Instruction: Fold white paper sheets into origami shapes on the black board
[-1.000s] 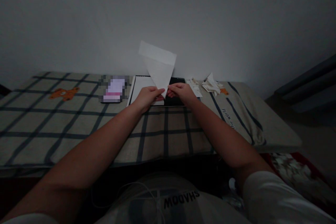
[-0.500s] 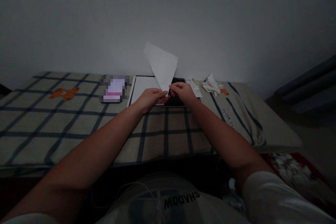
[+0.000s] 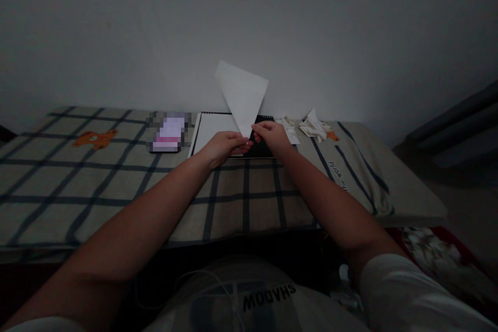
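- So I've got a tapered sheet of white paper [image 3: 244,93] standing up over the middle of a black-and-white pad [image 3: 213,132], wide end toward 12 o'clock, narrow tip down at 6.
- My left hand [image 3: 225,146] comes in from about 8 o'clock, thumb and fingers pinching the tip.
- My right hand [image 3: 273,136] is on the 3 o'clock side, fingertips pressed together, looks like they're nipping the paper's edge just above the tip.
- Handling-wise, I'd call it super light: stiff enough to stand up from that pinch, but probably easy to crease or tear.
- Best hold imo is a soft fingertip pinch down at the narrow end, or along the edges; squeezing the wide part would likely buckle it.
- Off the pad's 3 o'clock side: crumpled paper scraps [image 3: 314,127]. At 9 o'clock: a phone [image 3: 169,132], pixelated, on the checked cloth [image 3: 225,187].
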A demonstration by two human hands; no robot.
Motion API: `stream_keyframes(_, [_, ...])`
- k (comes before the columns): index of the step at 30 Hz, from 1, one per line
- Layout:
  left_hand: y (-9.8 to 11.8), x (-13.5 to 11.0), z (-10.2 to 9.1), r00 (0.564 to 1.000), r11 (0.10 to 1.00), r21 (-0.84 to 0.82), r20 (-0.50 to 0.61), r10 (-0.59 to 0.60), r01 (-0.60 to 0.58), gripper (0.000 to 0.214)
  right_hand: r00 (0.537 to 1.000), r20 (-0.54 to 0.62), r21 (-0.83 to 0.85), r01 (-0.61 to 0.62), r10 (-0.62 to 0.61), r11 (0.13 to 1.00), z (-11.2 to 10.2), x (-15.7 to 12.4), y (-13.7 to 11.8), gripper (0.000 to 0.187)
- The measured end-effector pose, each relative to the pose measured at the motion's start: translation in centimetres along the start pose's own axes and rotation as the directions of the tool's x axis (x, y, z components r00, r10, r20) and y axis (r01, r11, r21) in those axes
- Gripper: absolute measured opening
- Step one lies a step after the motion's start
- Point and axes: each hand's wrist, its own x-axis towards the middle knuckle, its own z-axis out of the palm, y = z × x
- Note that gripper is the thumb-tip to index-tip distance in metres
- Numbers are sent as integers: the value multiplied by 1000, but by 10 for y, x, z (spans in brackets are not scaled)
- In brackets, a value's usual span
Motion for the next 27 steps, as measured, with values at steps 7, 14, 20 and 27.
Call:
stream_keyframes(7, [1,0,-2,997,996,-54,34,-67,69,8,1000,6,3,17,-17,1000,0,1,6,26])
stream_keyframes(14, [-2,2,-2,994,996,-30,78,-76,79,8,996,34,2,78,-78,997,-1,1,10,30])
stream_keyframes(20, [0,0,-1,994,996,24,68,-83,82,9,997,24,-2,70,-70,998,0,2,10,29])
stream_keyframes(27, [5,-3,0,999,990,138,-35,-13,18,12,994,98,12,35,-36,999,0,1,8,28])
